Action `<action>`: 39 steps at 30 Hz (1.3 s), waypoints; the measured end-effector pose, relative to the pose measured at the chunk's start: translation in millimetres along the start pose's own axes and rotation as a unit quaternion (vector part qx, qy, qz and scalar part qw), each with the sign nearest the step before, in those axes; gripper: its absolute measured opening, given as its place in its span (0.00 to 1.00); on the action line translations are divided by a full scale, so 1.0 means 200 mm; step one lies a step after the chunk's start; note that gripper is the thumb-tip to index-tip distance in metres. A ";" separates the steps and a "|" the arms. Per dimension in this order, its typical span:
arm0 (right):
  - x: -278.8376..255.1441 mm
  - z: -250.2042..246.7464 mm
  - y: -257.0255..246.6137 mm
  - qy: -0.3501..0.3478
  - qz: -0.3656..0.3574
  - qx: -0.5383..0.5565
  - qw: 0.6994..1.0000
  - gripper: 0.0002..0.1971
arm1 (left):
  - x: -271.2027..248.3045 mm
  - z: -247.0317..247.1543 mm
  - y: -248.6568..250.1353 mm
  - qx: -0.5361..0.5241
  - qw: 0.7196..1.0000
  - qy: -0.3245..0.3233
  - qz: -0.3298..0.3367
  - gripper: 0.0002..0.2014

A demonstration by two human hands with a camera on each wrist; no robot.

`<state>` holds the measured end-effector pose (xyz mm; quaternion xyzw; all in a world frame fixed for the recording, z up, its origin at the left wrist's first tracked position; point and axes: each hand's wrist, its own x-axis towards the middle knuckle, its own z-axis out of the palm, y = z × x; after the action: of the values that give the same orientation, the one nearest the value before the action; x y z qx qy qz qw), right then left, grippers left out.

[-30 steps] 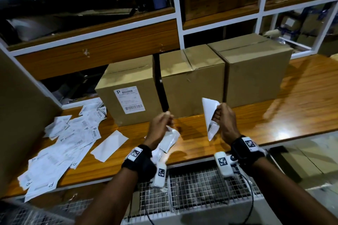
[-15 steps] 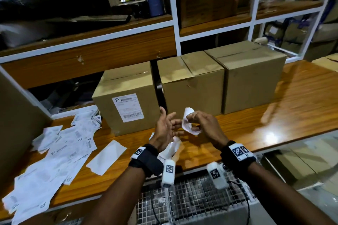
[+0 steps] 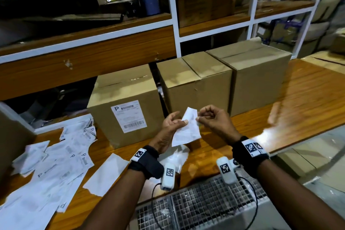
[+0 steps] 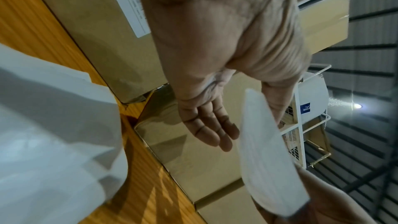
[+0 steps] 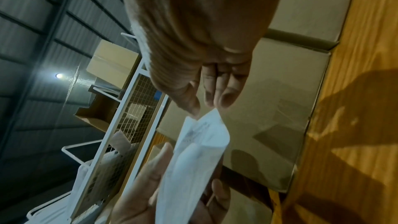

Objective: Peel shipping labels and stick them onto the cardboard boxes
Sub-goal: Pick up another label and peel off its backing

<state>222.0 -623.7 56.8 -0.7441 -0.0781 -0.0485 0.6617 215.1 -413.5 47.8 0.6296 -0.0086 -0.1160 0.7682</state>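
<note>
A white shipping label [image 3: 186,130] hangs above the bench between both hands, its blank side toward me. My left hand [image 3: 180,120] holds its left edge, the thumb pressed on the sheet. My right hand [image 3: 197,118] pinches its upper right edge with thumb and fingertips [image 5: 212,103]. Three cardboard boxes stand behind. The left box [image 3: 104,99] carries a stuck label [image 3: 128,115]. The middle box [image 3: 205,87] and right box [image 3: 261,76] have bare fronts. In the left wrist view the label [image 4: 264,151] lies beside my thumb.
A loose pile of printed labels [image 3: 52,164] covers the wooden bench [image 3: 308,99] at the left, with a blank sheet [image 3: 106,173] beside it. A crumpled backing sheet [image 3: 175,157] lies under my hands. Shelving stands behind the boxes; a wire basket [image 3: 196,207] sits at the near edge.
My hands have come together from being apart. The backing sheet has left my left hand and lies on the bench. Both hands now hold the label, which has opened out flatter.
</note>
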 end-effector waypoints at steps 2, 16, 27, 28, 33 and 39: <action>0.04 -0.04 0.00 0.014 0.002 -0.011 1.000 0.17 | 0.00 0.01 0.01 -0.030 1.000 0.002 -0.002 0.33; 0.20 -0.15 0.01 -0.013 0.140 0.179 0.974 0.13 | -0.01 0.14 0.04 -0.090 0.996 0.014 -0.014 0.28; 0.20 -0.16 -0.02 -0.001 0.039 0.111 0.993 0.06 | -0.02 0.19 0.04 0.026 0.997 0.066 0.038 0.47; 0.20 -0.16 -0.02 0.006 0.029 0.109 0.994 0.04 | -0.02 0.20 0.03 0.048 0.995 0.066 0.050 0.49; 0.20 -0.17 -0.02 0.009 0.003 0.066 0.998 0.05 | 0.03 0.20 -0.01 0.116 0.989 0.074 0.058 0.37; 0.19 -0.19 0.00 0.001 -0.007 0.049 0.999 0.05 | 0.08 0.19 -0.04 0.165 0.974 0.120 0.097 0.16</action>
<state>260.5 -660.3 67.7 -0.7104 -0.0845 -0.0499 0.6969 222.8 -453.8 45.6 0.7529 0.0038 0.0389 0.6569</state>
